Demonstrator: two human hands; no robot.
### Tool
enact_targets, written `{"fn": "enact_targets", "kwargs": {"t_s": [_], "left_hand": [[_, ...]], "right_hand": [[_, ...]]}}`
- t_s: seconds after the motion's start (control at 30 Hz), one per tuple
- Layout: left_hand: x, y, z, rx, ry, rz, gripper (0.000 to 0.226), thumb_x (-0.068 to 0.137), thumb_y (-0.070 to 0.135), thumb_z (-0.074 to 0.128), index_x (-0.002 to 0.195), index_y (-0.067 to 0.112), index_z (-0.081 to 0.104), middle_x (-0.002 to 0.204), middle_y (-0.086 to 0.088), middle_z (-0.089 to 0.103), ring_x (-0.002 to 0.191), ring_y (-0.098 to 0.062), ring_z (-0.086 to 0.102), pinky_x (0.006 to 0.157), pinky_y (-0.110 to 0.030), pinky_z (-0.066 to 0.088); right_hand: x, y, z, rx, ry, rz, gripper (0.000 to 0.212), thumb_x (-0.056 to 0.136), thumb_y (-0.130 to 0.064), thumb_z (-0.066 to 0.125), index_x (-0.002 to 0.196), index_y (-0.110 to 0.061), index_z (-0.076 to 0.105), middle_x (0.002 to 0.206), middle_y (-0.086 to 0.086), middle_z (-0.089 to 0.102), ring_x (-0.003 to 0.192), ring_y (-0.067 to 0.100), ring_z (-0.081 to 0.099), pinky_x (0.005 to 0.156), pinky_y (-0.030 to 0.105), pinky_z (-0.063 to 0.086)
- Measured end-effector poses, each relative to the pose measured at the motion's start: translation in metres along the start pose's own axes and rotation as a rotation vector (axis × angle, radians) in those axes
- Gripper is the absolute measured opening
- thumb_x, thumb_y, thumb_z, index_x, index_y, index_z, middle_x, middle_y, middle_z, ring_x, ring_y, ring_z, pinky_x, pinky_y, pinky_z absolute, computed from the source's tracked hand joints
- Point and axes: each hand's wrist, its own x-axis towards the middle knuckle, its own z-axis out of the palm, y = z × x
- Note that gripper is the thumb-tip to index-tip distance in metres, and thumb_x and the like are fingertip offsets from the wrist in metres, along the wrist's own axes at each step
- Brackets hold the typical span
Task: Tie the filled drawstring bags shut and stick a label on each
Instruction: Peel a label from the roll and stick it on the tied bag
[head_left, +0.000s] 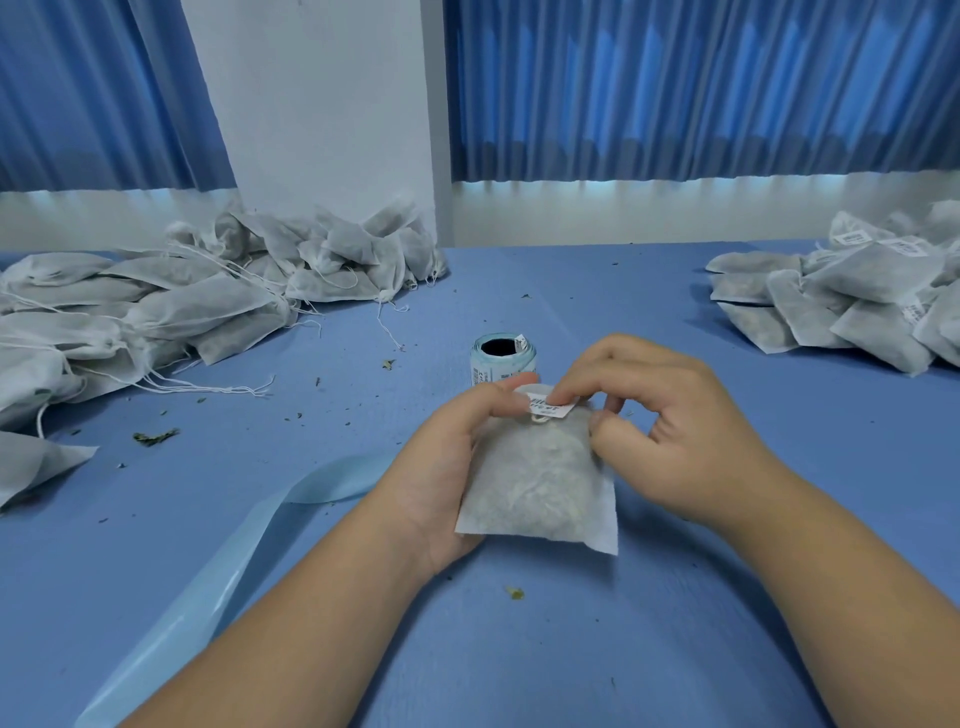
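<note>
A filled white drawstring bag (540, 483) is held above the blue table (623, 623) in the middle of the view. My left hand (452, 467) grips its left side, thumb near the gathered top. A small white barcode label (550, 406) lies on the bag's top edge. My right hand (670, 415) presses that label with the forefinger, and its thumb pinches the bag's upper right edge. A roll of labels (503, 361) stands just behind the bag.
A heap of unlabelled bags (171, 306) with loose strings fills the left. Labelled bags (852, 296) are stacked at the far right. A light blue backing strip (218, 577) trails toward the lower left. Herb crumbs dot the table.
</note>
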Motion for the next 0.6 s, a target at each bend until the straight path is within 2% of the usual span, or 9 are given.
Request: {"fn": "enact_targets", "kwargs": {"t_s": [0.07,0.1,0.17,0.27,0.37,0.47,0.53,0.6], "left_hand": [[-0.0012,-0.0002,0.0032,0.032,-0.013,0.025,0.026,0.089,0.024,0.058,0.109,0.010,0.066,0.097,-0.008,0.071,0.086,-0.023,0.069,0.074,-0.031,0.054],[-0.0008,-0.0013,0.0039,0.056,0.043,0.062,0.027,0.086,0.025,0.061,0.108,0.011,0.067,0.097,-0.008,0.072,0.087,-0.023,0.070,0.073,-0.030,0.055],[0.0020,-0.0034,0.0024,0.094,0.194,0.176,0.040,0.079,0.019,0.069,0.118,0.013,0.064,0.100,-0.008,0.074,0.089,-0.022,0.071,0.073,-0.031,0.056],[0.0015,-0.0039,0.0012,0.151,0.227,0.277,0.039,0.085,0.008,0.067,0.123,0.016,0.061,0.101,-0.011,0.075,0.086,-0.023,0.073,0.068,-0.032,0.059],[0.0004,-0.0041,0.0020,0.191,0.213,0.324,0.043,0.082,0.012,0.068,0.124,0.015,0.059,0.104,-0.016,0.074,0.089,-0.027,0.073,0.075,-0.036,0.061],[0.0001,-0.0039,0.0029,0.207,0.170,0.347,0.046,0.076,0.017,0.068,0.122,0.014,0.060,0.104,-0.015,0.074,0.088,-0.026,0.072,0.075,-0.036,0.061],[0.0004,-0.0043,0.0032,0.219,0.163,0.344,0.048,0.075,0.018,0.069,0.122,0.014,0.061,0.104,-0.015,0.074,0.088,-0.025,0.072,0.074,-0.035,0.061],[0.0008,-0.0052,0.0034,0.197,0.159,0.330,0.049,0.074,0.019,0.070,0.121,0.012,0.062,0.103,-0.015,0.074,0.088,-0.024,0.072,0.073,-0.034,0.061]], "right_hand": [[-0.0011,0.0002,0.0007,-0.024,0.005,0.008,0.028,0.074,-0.012,0.052,0.084,-0.014,0.077,0.088,-0.001,0.063,0.083,0.012,0.059,0.071,0.027,0.047],[-0.0010,-0.0001,0.0018,-0.024,0.014,0.018,0.025,0.076,-0.011,0.054,0.083,-0.015,0.077,0.087,-0.001,0.063,0.083,0.012,0.059,0.071,0.027,0.047],[-0.0005,-0.0012,0.0046,0.010,0.061,0.054,0.019,0.079,-0.014,0.058,0.078,-0.018,0.076,0.085,-0.004,0.063,0.081,0.010,0.058,0.070,0.024,0.045],[0.0017,-0.0020,0.0079,0.065,0.117,0.189,0.006,0.082,-0.027,0.071,0.077,-0.025,0.068,0.084,-0.008,0.063,0.081,0.006,0.058,0.068,0.020,0.045],[0.0039,0.0002,0.0080,0.192,0.082,0.439,0.028,0.074,-0.031,0.081,0.094,-0.025,0.063,0.092,-0.008,0.065,0.077,0.003,0.059,0.067,0.015,0.046],[0.0056,0.0004,0.0013,0.572,-0.111,0.711,0.055,0.064,-0.042,0.078,0.111,-0.017,0.064,0.096,-0.001,0.074,0.082,0.010,0.071,0.067,0.020,0.055],[0.0046,0.0012,-0.0012,0.736,-0.236,0.775,0.056,0.068,-0.041,0.074,0.111,-0.006,0.068,0.102,0.009,0.075,0.092,0.021,0.072,0.079,0.030,0.058],[0.0033,0.0037,-0.0008,0.775,-0.202,0.775,0.056,0.067,-0.036,0.074,0.106,0.004,0.068,0.101,0.015,0.074,0.091,0.027,0.070,0.082,0.034,0.055]]}}
